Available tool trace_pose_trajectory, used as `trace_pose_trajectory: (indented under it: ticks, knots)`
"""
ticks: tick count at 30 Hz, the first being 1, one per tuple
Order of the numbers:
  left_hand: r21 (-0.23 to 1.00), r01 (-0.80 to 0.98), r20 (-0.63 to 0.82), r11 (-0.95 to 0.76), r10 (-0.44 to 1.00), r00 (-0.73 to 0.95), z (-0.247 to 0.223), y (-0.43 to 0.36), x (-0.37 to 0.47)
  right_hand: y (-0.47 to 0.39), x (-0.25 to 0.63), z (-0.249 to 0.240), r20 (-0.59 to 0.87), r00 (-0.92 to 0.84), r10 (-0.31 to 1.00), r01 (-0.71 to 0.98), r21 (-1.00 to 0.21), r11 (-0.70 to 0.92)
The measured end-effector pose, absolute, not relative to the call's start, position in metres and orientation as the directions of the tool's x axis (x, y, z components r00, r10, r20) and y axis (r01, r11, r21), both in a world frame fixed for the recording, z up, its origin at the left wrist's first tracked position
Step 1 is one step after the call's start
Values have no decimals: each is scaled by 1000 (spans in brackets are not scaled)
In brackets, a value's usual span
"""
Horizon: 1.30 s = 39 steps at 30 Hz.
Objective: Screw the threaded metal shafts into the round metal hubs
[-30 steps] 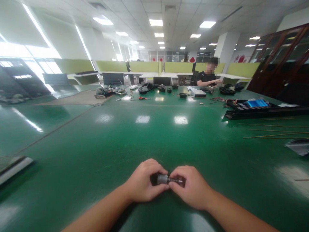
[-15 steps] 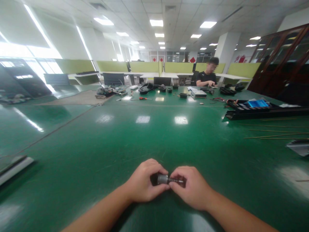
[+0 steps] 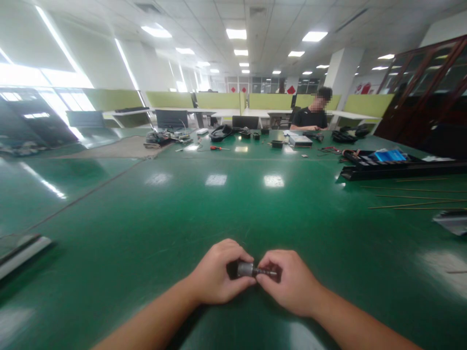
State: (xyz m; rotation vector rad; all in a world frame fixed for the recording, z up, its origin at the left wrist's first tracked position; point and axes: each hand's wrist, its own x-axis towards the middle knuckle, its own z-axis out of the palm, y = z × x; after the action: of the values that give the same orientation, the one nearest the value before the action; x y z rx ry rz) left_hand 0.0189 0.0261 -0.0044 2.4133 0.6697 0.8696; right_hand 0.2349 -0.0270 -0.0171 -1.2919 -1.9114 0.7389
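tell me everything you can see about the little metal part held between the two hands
The small metal part is a short grey cylinder with a thinner dark shaft running out to its right; it looks like steel, with a dull shine. It lies roughly level, just above the green table, near its close edge. The left hand pinches the thicker cylinder end and the right hand grips the thin shaft. Fingers hide both ends, so its full length and any finer detail cannot be made out.
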Motion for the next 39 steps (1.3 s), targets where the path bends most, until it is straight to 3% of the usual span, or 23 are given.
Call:
trace_pose_trajectory:
  ticks: [39]
  knots:
    - [559,315,489,-767,612,621,0,27,17,-27,238,-16,206,-173,963,485,-833,265]
